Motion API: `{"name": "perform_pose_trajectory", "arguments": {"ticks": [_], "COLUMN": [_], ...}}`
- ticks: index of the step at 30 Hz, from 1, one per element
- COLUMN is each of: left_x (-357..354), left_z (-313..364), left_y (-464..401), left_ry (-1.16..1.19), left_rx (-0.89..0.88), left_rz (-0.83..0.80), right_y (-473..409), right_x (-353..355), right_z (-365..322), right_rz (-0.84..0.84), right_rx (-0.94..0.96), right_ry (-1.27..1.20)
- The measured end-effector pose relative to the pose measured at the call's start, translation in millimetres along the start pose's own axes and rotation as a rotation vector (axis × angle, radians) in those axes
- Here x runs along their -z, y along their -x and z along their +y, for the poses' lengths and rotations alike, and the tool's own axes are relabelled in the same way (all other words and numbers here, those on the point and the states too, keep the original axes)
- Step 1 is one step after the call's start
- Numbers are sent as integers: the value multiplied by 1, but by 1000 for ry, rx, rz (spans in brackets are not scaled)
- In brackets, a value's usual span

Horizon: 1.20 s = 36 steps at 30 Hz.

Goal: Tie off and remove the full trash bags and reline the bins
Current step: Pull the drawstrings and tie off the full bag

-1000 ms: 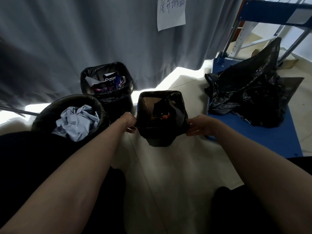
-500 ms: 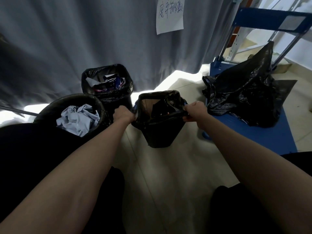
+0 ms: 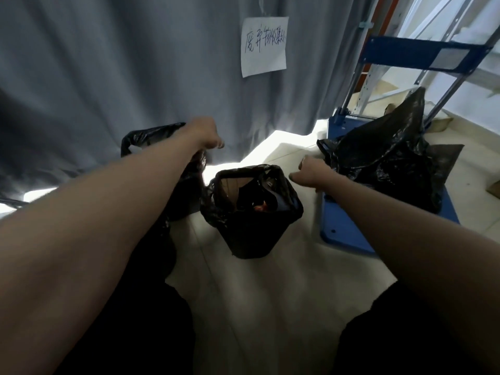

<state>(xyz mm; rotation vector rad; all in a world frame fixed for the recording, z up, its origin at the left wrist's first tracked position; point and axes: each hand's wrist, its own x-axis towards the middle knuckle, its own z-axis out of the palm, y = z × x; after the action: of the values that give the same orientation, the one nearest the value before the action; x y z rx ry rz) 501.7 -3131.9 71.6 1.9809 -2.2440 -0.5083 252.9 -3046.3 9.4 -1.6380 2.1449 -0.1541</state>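
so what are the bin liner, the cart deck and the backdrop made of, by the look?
Bin liner: thin black plastic film, glossy; it crinkles and catches highlights over the rim.
Cart deck: blue, smooth, matte, with small fastener holes; painted metal or moulded plastic, cannot tell which.
Backdrop: grey woven cloth, matte; it hangs in soft vertical folds like a curtain.

white paper sign (image 3: 263,47) on grey curtain (image 3: 121,63), handwritten "废弃物收集处"

A small black bin (image 3: 250,234), lined with a loosened black trash bag (image 3: 284,197), stands upright at centre; a second lined bin (image 3: 151,138) sits at ten o'clock.
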Motion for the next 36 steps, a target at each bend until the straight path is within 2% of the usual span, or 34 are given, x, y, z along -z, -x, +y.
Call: {"name": "perform_pose_trajectory", "arguments": {"ticks": [3,7,11,16,20,24,28,31,33,36], "left_x": [8,-23,-57,-86,-91,-97,-97,-90,-84,-80], "left_z": [10,0,-17,-39,-36,-26,-24,-23,-21,-21], "left_y": [-27,-45,-47,-48,-48,-53,-54,-57,-56,-55], "left_ry": [53,82,-57,-43,17,47,58,179,228,211], "left_rx": [4,78,168,288,353,323,295,231,192,163], "left_rz": [-34,-64,-242,-409,-480,-296,-108,5,20,-43], "right_y": [-16,-35,-57,-85,-93,-92,-92,-92,-91,-89], "right_x": [25,21,-2,-25,-33,-38,-36,-28,-24,-19], "right_z": [-13,-26,-25,-7,-2,-5,-7,-8,-8,-15], "right_rz": [-8,-114,-254,-428,-459,-396,-188,-46,58,168], "right_rx": [30,-1,-87,-225,-255,-250,-232,-217,-207,-152], "right_ry": [-36,-95,-126,-301,-367,-343,-325,-368,-354,-387]}}
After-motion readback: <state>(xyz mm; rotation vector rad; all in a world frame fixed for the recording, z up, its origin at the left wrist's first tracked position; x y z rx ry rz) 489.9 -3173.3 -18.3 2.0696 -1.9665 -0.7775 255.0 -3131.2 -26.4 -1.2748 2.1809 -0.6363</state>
